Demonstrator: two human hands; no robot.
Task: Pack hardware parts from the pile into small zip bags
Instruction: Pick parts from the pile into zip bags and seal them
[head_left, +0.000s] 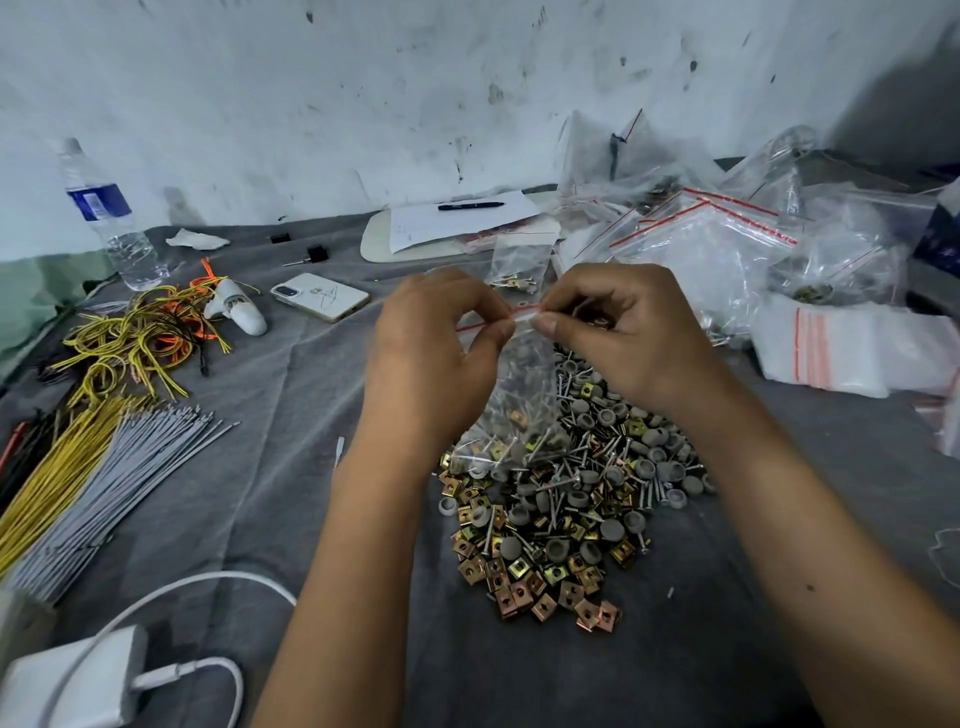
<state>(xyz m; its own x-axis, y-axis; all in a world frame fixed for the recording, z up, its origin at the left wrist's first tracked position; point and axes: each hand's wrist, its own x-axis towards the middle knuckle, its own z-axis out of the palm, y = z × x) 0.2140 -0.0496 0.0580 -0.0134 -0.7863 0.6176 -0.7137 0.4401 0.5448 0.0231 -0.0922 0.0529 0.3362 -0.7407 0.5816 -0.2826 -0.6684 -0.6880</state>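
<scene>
With my left hand (434, 338) and right hand (618, 325) both pinching the zip bag (511, 400) hanging over the pile (566, 514), I should press the red-lined seal evenly end to end — no gaps.

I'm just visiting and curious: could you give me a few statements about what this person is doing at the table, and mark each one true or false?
1. Both hands pinch the red-striped top of a small zip bag. True: left hand, right hand.
2. The bag is empty. False: screws and clips lie in its bottom.
3. The pile of hardware sits under the bag. True.
4. The water bottle lies on its side. False: it stands upright.
5. A pen rests on the phone. False: it lies on paper.
</scene>
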